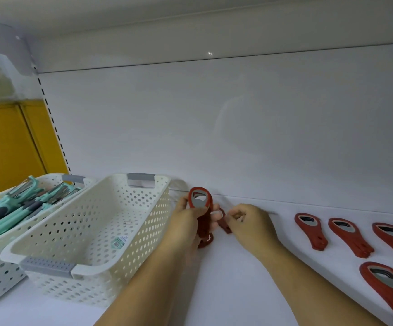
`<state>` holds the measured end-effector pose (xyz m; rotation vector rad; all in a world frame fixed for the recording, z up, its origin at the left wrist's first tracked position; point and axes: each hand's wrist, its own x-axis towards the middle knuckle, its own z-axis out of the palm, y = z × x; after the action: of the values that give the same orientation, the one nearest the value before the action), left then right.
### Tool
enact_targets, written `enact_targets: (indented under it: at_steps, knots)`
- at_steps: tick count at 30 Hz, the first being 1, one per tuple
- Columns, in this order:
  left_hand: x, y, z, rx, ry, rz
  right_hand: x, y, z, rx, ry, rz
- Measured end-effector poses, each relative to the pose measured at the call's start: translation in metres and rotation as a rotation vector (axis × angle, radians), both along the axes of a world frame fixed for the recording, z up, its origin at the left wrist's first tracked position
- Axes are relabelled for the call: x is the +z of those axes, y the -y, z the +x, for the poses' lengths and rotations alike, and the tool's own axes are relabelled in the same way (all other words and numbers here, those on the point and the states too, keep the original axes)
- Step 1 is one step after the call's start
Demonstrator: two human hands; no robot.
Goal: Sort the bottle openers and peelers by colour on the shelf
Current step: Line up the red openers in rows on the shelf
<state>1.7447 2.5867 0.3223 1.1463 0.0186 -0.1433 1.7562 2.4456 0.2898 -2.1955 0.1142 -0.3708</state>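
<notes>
Beside the basket [143, 208], left hand [183, 224] grips a red opener [200, 196] upright, head up; right hand [253, 223] apparently pinches a second opener [224, 223].

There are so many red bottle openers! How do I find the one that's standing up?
Look along the white shelf to the holey basket without peelers. Just right of it, the left hand holds a red bottle opener. It alone stands upright, grey metal ring on top. The other openers lie flat farther right, and the right hand pinches a second opener, low and mostly hidden.
</notes>
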Motion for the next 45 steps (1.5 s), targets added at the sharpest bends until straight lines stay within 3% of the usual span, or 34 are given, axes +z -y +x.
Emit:
enact_targets:
  at_steps: [3,11,16,20,27,32,35,39,43,45]
  knots:
    - [0.002,-0.003,0.001,0.015,-0.011,-0.088,-0.001,-0.008,-0.002,0.04,-0.039,-0.35]
    - [0.0,-0.006,0.005,-0.023,-0.098,-0.269,-0.003,-0.004,-0.001,-0.008,0.037,-0.521]
    - [-0.008,-0.01,0.012,-0.069,-0.167,-0.376,-0.004,0.002,0.003,-0.076,0.065,-0.317]
    - [0.001,-0.006,0.008,0.013,-0.199,-0.473,-0.002,-0.001,0.0,-0.044,0.329,-0.067]
    - [0.006,0.001,0.004,0.071,-0.231,-0.508,0.004,-0.011,-0.005,-0.039,0.687,-0.056]
    - [-0.005,-0.004,0.01,-0.143,-0.19,-0.597,0.003,-0.02,-0.011,0.258,0.779,-0.192]
    - [-0.002,-0.004,0.008,-0.059,-0.179,-0.659,-0.001,-0.012,-0.006,0.248,0.711,-0.119]
    - [0.006,-0.012,0.003,-0.097,-0.2,-0.821,-0.006,0.003,0.003,0.087,0.425,-0.124]
    - [0.004,-0.018,0.001,-0.251,-0.158,-0.868,-0.008,-0.008,-0.002,0.415,0.153,-0.24]
    - [0.005,-0.018,-0.001,-0.268,-0.135,-0.899,-0.01,-0.018,-0.004,0.547,0.054,-0.444]
